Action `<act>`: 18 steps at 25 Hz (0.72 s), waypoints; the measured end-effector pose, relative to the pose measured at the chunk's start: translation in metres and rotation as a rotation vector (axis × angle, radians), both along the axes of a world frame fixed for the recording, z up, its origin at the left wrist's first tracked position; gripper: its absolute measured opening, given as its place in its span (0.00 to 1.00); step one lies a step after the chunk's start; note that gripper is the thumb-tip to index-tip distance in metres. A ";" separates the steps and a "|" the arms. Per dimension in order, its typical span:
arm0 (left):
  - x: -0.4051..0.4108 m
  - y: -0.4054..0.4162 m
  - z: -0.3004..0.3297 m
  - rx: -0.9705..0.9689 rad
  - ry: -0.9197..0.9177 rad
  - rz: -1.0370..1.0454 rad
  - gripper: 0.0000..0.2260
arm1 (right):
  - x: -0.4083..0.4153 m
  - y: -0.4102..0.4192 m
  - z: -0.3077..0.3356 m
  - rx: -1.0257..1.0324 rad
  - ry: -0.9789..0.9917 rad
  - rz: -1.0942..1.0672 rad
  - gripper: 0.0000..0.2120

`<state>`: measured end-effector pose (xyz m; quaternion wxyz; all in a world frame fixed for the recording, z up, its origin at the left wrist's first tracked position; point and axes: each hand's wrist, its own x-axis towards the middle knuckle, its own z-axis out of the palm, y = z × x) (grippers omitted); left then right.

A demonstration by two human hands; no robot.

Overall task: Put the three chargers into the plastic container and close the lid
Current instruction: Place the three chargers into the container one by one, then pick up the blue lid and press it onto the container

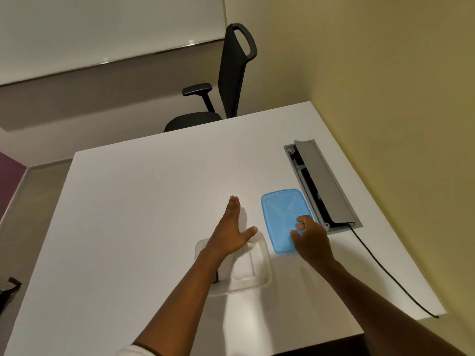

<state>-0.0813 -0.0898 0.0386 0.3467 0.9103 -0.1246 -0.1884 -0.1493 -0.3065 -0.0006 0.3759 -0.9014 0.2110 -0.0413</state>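
Blue lid (281, 217) lies under right hand (309, 238).

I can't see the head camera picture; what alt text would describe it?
A person's right hand reaches onto a blue lid lying on a white table, while the left hand hovers open over a clear container holding white chargers. A black chair stands behind.
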 end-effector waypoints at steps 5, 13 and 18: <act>0.035 -0.050 -0.017 0.028 0.087 -0.008 0.42 | 0.000 -0.062 -0.018 0.274 0.242 -0.167 0.16; 0.077 -0.104 -0.037 0.132 0.251 0.000 0.29 | -0.006 -0.107 -0.054 0.709 0.468 -0.418 0.08; 0.088 -0.115 -0.057 0.194 0.248 -0.024 0.29 | -0.003 -0.105 -0.058 0.836 0.529 -0.412 0.06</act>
